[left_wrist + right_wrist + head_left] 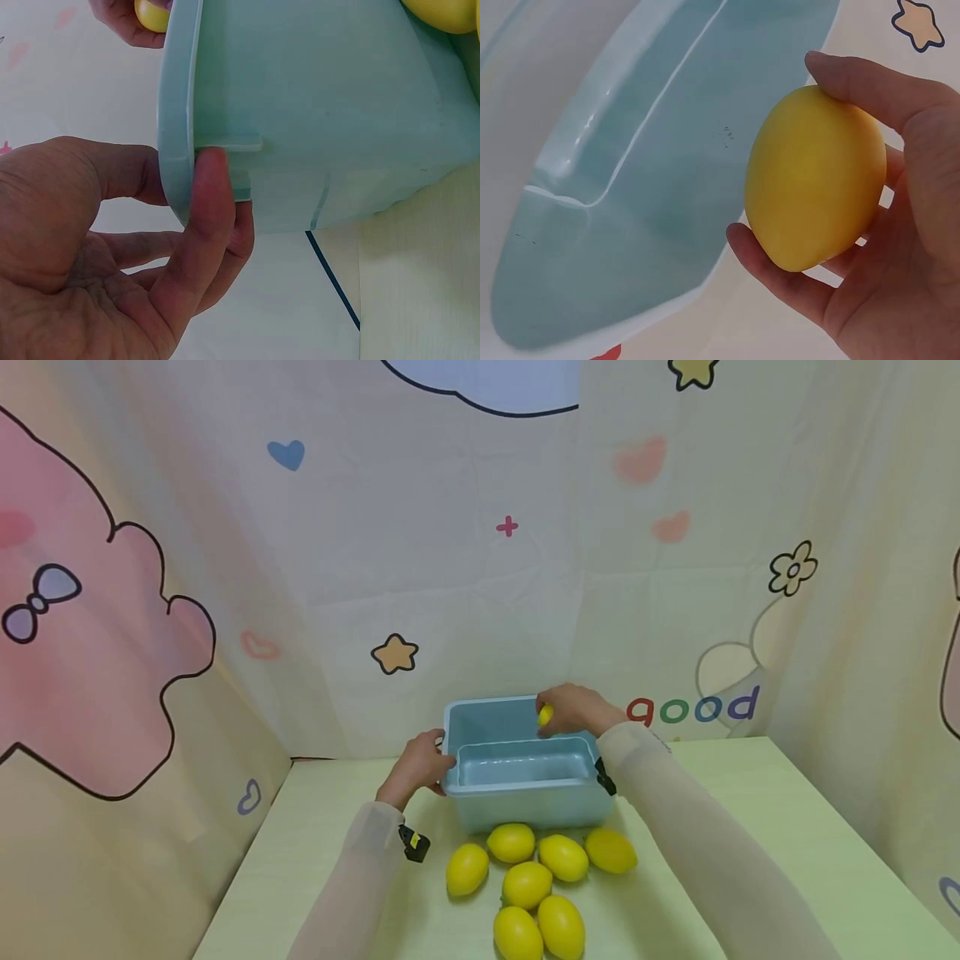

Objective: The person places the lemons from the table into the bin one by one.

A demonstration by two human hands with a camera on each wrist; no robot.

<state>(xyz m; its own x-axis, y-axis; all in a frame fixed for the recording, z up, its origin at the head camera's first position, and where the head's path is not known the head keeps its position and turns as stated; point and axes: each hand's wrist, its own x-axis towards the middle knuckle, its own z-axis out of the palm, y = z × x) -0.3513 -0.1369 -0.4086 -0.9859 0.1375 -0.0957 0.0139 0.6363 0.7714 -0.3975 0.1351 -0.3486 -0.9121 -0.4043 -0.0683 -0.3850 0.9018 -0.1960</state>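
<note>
A light blue plastic bin (pixel 532 808) stands at the back of the table. My left hand (pixel 417 763) grips its left rim, the thumb inside and the fingers curled under the lip outside, as the left wrist view shows. Above the bin's back right part, my right hand (pixel 576 710) holds a yellow lemon (pixel 815 180) between thumb and fingers. Inside the bin, the part I can see is a bare blue recess. Several lemons (pixel 527 885) lie on the table in front of the bin, close together.
The pale table (pixel 315 843) reaches back to a printed cloth backdrop (pixel 480 610) right behind the bin. More cloth hangs along the left and right sides. A black wrist mount (pixel 413 843) sits on the left sleeve.
</note>
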